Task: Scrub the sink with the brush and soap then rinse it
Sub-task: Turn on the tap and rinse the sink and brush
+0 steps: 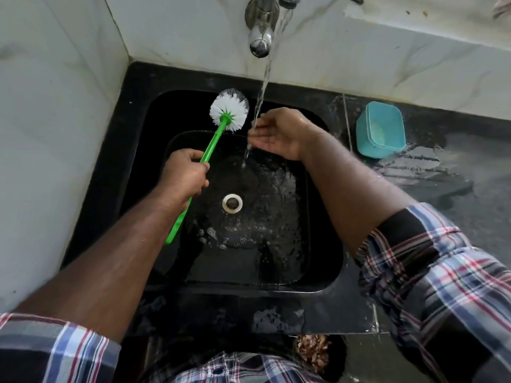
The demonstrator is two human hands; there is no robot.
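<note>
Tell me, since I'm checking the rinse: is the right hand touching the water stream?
Touching. The head view shows the water stream landing on the right hand at its fingers.

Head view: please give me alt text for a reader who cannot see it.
Seen from above, a person's left hand grips a green-handled brush over a wet black sink, its white bristles near the back wall. The right hand, fingers relaxed, is cupped under water running from a wall tap. A teal container sits on the counter to the right.
</note>
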